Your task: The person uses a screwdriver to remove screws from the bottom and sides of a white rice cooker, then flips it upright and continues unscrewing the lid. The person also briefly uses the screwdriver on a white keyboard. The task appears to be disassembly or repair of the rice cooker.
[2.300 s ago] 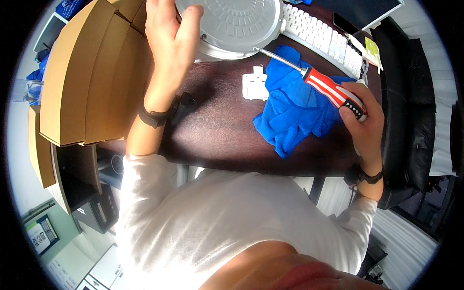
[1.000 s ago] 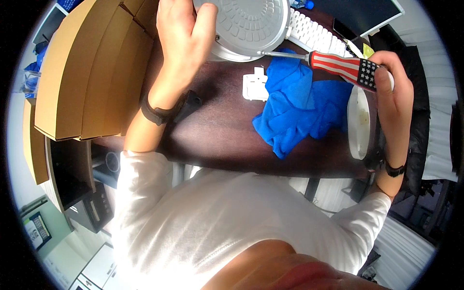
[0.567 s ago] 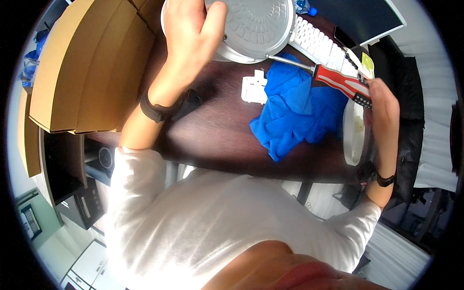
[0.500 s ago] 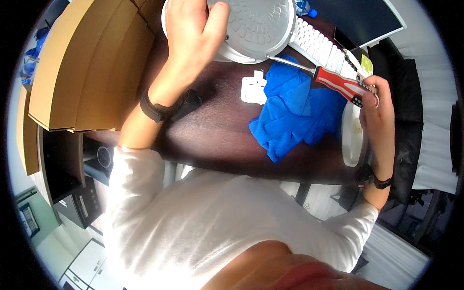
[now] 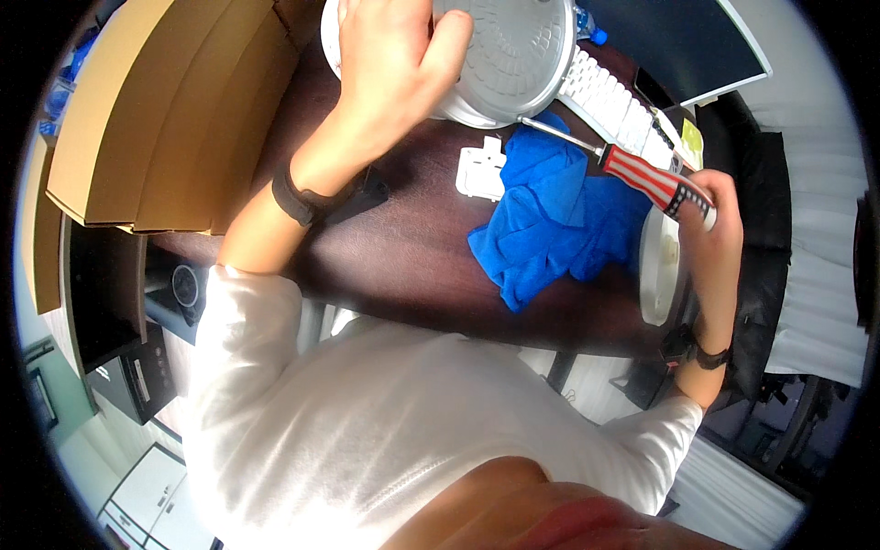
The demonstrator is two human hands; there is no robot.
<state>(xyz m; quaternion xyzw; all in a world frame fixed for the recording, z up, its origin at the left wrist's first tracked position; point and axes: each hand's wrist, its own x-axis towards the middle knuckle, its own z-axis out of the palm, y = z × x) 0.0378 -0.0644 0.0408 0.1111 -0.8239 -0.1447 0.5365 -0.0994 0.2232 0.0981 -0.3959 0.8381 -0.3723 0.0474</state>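
Note:
A round white appliance (image 5: 513,57) with a grey, patterned face stands on its side at the far edge of the view. My left hand (image 5: 390,69) grips it from the left, thumb out over the face; the fingertips are cut off by the frame. In my right hand (image 5: 710,215) is a screwdriver (image 5: 646,174) with a red, white and black handle, my fingers closed round the handle's end. Its metal shaft points left, and the tip meets the appliance's lower rim. Beneath the shaft lies a crumpled blue cloth (image 5: 541,215), with a small white plastic plate (image 5: 478,170) beside it.
Brown cardboard boxes (image 5: 165,119) line the left side of the dark table (image 5: 403,266). Beyond the screwdriver are a white keyboard (image 5: 619,101) and a monitor (image 5: 678,46). A white oval part (image 5: 658,275) lies under my right forearm, and a blue-capped bottle (image 5: 591,29) stands behind the appliance.
My left hand and the appliance have shifted slightly right in the view. The right hand sits a little lower, and the screwdriver handle has turned, showing a different side of its pattern.

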